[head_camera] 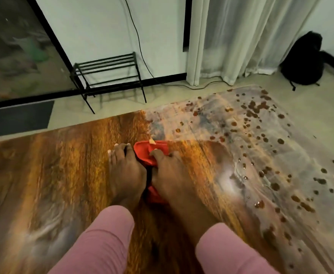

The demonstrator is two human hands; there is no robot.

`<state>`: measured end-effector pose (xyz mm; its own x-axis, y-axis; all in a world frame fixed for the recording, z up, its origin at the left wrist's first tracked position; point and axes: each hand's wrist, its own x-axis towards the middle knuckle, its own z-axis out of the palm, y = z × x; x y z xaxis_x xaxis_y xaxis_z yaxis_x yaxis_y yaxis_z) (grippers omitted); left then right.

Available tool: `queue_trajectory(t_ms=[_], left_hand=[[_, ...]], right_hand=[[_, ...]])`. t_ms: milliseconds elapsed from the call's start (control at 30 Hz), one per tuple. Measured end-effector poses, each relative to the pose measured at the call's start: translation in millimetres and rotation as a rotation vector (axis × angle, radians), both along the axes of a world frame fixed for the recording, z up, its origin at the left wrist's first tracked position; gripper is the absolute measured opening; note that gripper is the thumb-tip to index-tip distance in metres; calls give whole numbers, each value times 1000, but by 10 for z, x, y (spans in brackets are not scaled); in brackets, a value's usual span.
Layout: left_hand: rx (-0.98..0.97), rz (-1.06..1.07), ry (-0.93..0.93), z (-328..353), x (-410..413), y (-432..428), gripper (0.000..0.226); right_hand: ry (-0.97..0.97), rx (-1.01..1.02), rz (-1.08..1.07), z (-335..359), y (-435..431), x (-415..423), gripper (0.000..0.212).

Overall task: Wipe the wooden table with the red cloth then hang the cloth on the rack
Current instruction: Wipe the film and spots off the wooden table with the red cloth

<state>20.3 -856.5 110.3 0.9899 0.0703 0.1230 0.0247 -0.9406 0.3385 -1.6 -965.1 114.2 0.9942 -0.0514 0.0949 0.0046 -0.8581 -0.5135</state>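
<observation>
Here, red cloth (146, 155) runs near-to-far; left hand (127, 171) presses, right hand (170, 175) holds.

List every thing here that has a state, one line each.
Cloth: bunched on the table, partly under the hands.
Left hand: flat, fingers straight, at the cloth's left edge.
Right hand: fingers curled on the cloth.
Table: left part looks wiped, right part filmy with brown spots.
Rack: upright by the wall, cloth not on it.
Curtain: drawn shut.
</observation>
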Motion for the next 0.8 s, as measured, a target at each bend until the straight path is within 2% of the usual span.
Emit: queue_trajectory(t_ms=[67, 167, 233, 333, 433, 567, 633, 700, 800], left_hand=[[15, -28, -18, -17, 96, -25, 51], [-16, -52, -21, -86, 140, -76, 49], [-51, -33, -39, -146, 160, -68, 48], [-65, -32, -46, -195, 155, -65, 47], [-75, -36, -50, -200, 166, -69, 49], [-64, -76, -13, -217, 178, -30, 49], [-72, -65, -8, -224, 190, -5, 47], [-65, -62, -18, -241, 195, -1, 47], [-72, -61, -29, -267, 193, -10, 47]], right_hand=[[-24, -57, -111, -55, -361, 52, 37], [-8, -88, -431, -43, -1017, 290, 36], [-11, -67, -508, -15, -1194, 450, 33], [-25, -58, -586, 9, -995, 544, 26], [-1, -11, -448, -14, -483, 586, 33], [-24, 18, 80, -5, 50, 639, 36], [-16, -25, 218, 20, -55, 692, 37], [8, -72, 138, 35, -327, 775, 36], [44, -68, -202, 64, -781, 988, 26]])
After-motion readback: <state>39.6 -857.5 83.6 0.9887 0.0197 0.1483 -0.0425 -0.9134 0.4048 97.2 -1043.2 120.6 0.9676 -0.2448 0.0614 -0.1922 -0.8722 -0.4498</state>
